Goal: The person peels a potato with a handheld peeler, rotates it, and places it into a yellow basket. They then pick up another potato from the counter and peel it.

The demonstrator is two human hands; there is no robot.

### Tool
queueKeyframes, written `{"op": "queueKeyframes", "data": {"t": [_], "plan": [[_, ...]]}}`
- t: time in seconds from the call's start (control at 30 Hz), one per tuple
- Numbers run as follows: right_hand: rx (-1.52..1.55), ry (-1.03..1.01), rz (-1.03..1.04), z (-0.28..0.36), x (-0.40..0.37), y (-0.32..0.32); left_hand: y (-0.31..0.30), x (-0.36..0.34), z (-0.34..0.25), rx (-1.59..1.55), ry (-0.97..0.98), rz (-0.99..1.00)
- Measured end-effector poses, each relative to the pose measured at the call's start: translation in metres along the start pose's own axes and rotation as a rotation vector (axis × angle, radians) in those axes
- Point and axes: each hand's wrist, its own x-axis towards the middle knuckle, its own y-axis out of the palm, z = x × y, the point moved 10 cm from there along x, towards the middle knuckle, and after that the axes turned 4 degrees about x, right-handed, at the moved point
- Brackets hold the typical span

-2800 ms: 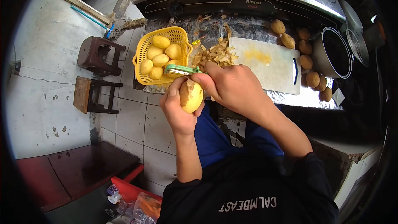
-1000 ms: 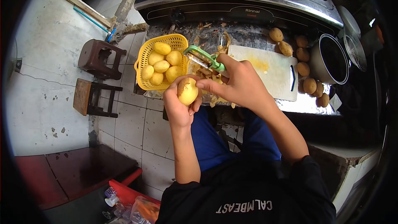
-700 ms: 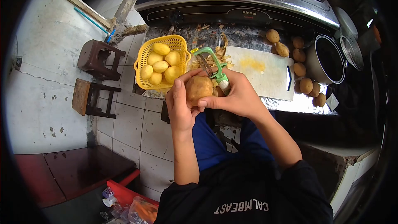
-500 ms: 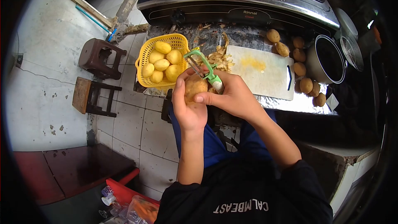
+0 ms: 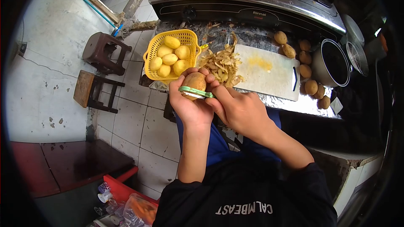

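Observation:
A brown, unpeeled-looking potato (image 5: 196,81) sits in my left hand (image 5: 190,107), whose fingers curl around it. My right hand (image 5: 244,111) grips a green peeler (image 5: 197,91), its handle mostly hidden by the fingers. The peeler's head lies across the lower part of the potato, touching it. Just beyond my hands is a heap of potato peels (image 5: 223,65). To the left of the heap stands a yellow plastic basket (image 5: 148,54) holding several peeled yellow potatoes (image 5: 170,59).
A white cutting board (image 5: 269,82) with a yellow stain lies right of the peels. Several unpeeled potatoes (image 5: 311,87) rest beside a metal pot (image 5: 326,67). A black stove (image 5: 252,8) runs along the back. Two stools (image 5: 99,52) stand on the tiled floor at left.
The peeler has swung down from above my right hand and now lies across the potato. My left hand has tilted, and more of the potato shows. The view has shifted slightly.

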Motion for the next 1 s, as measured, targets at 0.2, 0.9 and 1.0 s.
{"op": "queueKeyframes", "data": {"t": [0.2,0.9,1.0], "plan": [[0.051,0.095,0.017,-0.001,0.006,0.000,0.000,-0.008,-0.016,0.173,0.161,-0.052],[0.143,0.124,-0.042,0.006,0.009,-0.002,0.006,-0.025,-0.039,0.128,0.273,0.091],[0.105,0.151,-0.008,0.003,0.010,0.000,0.003,-0.021,-0.032,0.043,0.215,0.144]]}}
